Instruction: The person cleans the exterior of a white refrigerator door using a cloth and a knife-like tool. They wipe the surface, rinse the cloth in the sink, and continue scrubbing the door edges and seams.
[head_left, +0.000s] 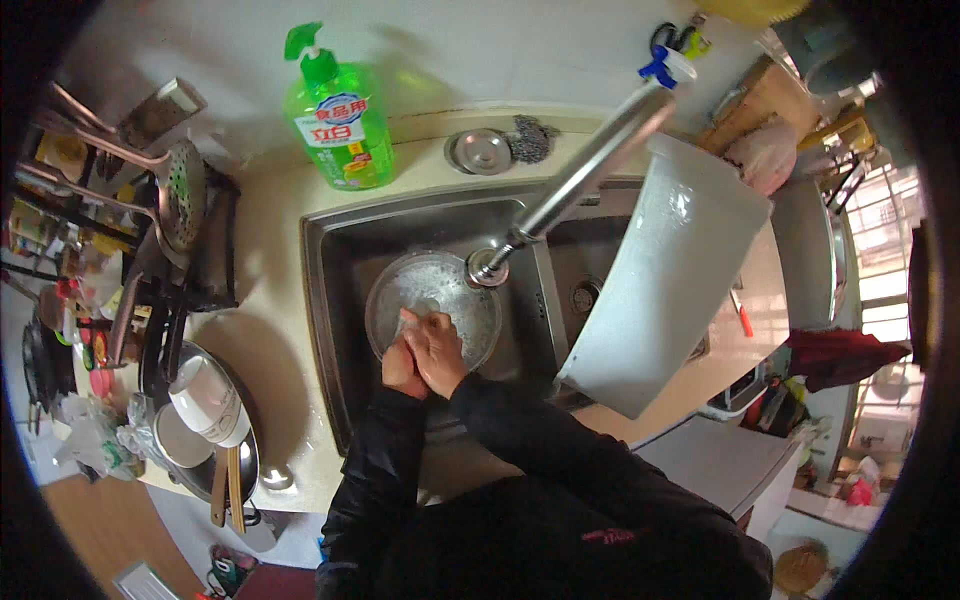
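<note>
My left hand (404, 369) and my right hand (436, 351) are pressed together, the right one partly over the left. They are above the near side of a round basin (370, 315), which stands in the left bowl of a steel double sink (319, 360). Cloudy, bubbly water (442, 279) shows in the basin. Something pale and wet shows at my fingertips, too blurred to name. Whether either hand grips it is hidden by the fingers. A chrome faucet (592, 165) reaches over, its round head (487, 267) just above the basin's far right rim.
A large whitish board (667, 277) leans across the right sink bowl. Behind the sink stand a green soap pump bottle (341, 135), a metal drain stopper (484, 151) and a steel scourer (533, 139). At left, a metal pan (251, 420) holds a white cup (210, 401) near hanging ladles (182, 195).
</note>
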